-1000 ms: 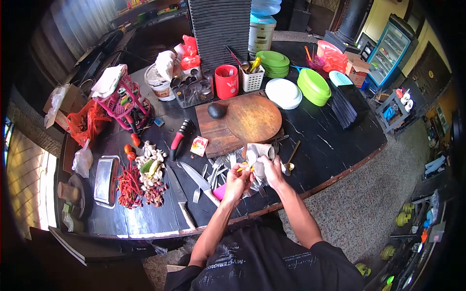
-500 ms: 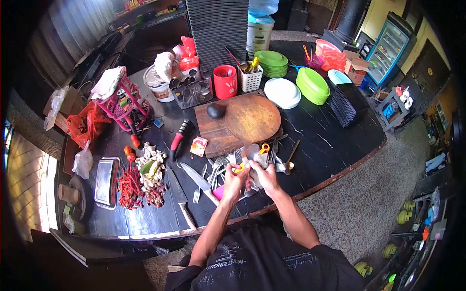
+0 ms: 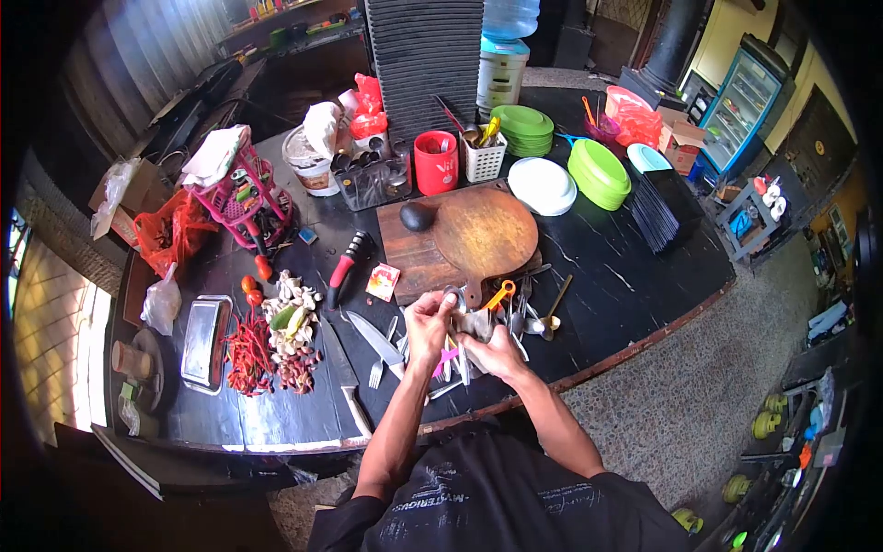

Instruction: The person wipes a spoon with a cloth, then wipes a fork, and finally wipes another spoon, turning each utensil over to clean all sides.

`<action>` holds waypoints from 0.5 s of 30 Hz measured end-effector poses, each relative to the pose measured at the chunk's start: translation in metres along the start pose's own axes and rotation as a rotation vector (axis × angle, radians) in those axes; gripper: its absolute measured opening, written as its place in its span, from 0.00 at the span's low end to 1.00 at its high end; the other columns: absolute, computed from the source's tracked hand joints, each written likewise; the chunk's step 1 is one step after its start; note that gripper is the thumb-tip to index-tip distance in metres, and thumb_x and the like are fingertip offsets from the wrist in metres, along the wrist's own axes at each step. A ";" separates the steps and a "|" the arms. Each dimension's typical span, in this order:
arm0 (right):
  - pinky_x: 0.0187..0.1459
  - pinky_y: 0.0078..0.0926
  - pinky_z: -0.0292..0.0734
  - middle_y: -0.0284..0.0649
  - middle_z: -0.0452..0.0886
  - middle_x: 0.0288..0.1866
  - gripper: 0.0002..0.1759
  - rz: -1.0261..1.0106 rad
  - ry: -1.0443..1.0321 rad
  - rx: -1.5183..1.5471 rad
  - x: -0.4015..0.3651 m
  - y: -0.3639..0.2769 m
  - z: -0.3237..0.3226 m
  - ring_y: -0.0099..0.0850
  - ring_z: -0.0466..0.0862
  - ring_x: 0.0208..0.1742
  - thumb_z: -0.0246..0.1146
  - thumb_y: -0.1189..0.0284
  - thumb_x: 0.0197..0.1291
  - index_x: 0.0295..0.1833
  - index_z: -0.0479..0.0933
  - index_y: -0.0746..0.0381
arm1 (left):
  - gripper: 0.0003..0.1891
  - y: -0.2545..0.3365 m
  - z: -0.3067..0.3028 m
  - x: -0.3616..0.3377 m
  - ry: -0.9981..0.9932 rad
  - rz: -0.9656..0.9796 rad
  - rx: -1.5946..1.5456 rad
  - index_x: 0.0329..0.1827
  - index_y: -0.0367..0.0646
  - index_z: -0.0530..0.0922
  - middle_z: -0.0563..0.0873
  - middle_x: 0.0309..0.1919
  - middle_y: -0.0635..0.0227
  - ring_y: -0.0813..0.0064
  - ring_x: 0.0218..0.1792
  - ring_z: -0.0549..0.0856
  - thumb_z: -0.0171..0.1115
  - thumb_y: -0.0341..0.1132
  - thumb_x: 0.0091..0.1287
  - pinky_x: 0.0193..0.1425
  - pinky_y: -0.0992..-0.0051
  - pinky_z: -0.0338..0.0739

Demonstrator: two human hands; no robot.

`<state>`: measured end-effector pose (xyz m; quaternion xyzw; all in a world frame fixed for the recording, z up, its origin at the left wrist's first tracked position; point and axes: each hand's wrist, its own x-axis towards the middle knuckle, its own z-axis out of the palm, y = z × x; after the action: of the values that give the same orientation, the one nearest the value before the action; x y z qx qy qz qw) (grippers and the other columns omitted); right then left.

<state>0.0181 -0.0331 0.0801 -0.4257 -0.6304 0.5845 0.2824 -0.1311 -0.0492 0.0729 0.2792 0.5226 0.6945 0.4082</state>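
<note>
Both hands are over a pile of cutlery near the table's front edge. My left hand [image 3: 429,322] is closed round a metal utensil, perhaps a spoon, whose rounded end shows at the fingertips. A greyish cloth [image 3: 475,323] is bunched in my right hand [image 3: 498,353], whose fingers are closed. An orange-handled tool [image 3: 500,294] lies just beyond the hands. Forks, spoons and a pink handle [image 3: 444,360] show beneath them. A wooden spoon [image 3: 558,304] lies to the right. Wooden boards [image 3: 486,230] with a dark round stone [image 3: 417,217] are farther back.
Two knives [image 3: 340,359] [image 3: 375,339], a sharpener [image 3: 347,267], chilies [image 3: 249,357], garlic [image 3: 292,308] and a metal tray [image 3: 205,342] lie left. A red container [image 3: 436,163], white plates [image 3: 543,186] and green plates [image 3: 598,173] stand behind.
My left hand has moved up and left, with a metal utensil now at its fingertips. The orange-handled tool shows apart from the hands. The view has shifted slightly.
</note>
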 end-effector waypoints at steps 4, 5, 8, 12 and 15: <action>0.47 0.33 0.78 0.37 0.84 0.38 0.15 -0.065 -0.012 -0.013 -0.002 -0.010 0.005 0.28 0.82 0.41 0.72 0.69 0.59 0.46 0.80 0.67 | 0.08 0.017 -0.003 0.022 0.049 -0.027 -0.060 0.32 0.40 0.84 0.83 0.22 0.74 0.87 0.19 0.74 0.69 0.34 0.69 0.23 0.82 0.64; 0.47 0.33 0.78 0.37 0.84 0.39 0.15 -0.057 -0.024 -0.031 -0.002 -0.008 0.004 0.28 0.83 0.41 0.72 0.69 0.59 0.46 0.80 0.67 | 0.09 0.015 -0.005 0.032 0.052 0.011 -0.071 0.31 0.41 0.83 0.83 0.22 0.74 0.86 0.18 0.74 0.69 0.34 0.69 0.22 0.82 0.64; 0.47 0.32 0.79 0.38 0.86 0.39 0.13 -0.106 -0.028 -0.008 0.000 -0.003 0.003 0.28 0.84 0.41 0.70 0.70 0.61 0.46 0.81 0.67 | 0.12 0.032 -0.007 0.054 0.017 0.048 -0.038 0.28 0.39 0.81 0.82 0.21 0.73 0.83 0.18 0.76 0.70 0.34 0.69 0.21 0.80 0.67; 0.48 0.29 0.80 0.37 0.88 0.41 0.11 -0.127 -0.013 0.064 0.012 0.009 -0.008 0.26 0.86 0.43 0.69 0.71 0.63 0.48 0.83 0.66 | 0.08 0.045 -0.013 0.099 0.036 0.182 0.011 0.35 0.36 0.83 0.84 0.24 0.69 0.81 0.22 0.81 0.69 0.32 0.69 0.25 0.77 0.76; 0.50 0.27 0.80 0.38 0.88 0.45 0.13 -0.078 0.048 0.102 0.008 0.006 -0.019 0.25 0.86 0.46 0.70 0.73 0.62 0.50 0.83 0.67 | 0.06 0.079 -0.020 0.146 0.101 0.401 0.101 0.37 0.34 0.83 0.88 0.28 0.66 0.78 0.26 0.86 0.67 0.29 0.69 0.32 0.77 0.81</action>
<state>0.0316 -0.0165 0.0764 -0.3997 -0.6091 0.5940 0.3413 -0.2435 0.0567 0.1371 0.3625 0.5104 0.7479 0.2206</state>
